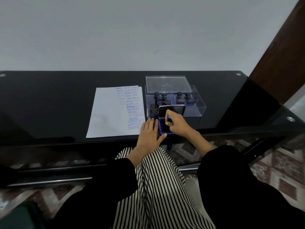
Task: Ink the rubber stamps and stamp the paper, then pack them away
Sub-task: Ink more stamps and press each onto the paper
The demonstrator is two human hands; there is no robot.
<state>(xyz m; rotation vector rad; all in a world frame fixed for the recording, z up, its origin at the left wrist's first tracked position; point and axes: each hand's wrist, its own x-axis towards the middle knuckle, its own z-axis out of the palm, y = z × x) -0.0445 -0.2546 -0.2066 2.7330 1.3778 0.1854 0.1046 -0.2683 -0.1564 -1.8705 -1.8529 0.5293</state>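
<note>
Centre of frame, on black bench (49, 104): open ink pad (161, 129), its lid (171, 109) upright. Right hand (176, 123) over pad, fingers curled, pinching small blue item (169, 117); what it is, cannot tell. Left hand (148, 133) flat on bench just left of pad, fingers straight, thumb at pad's near edge. Stamped paper (109, 113) further left. Stamps (179, 98) stand in clear box (194, 106) behind pad; box lid (167, 84) above.
</note>
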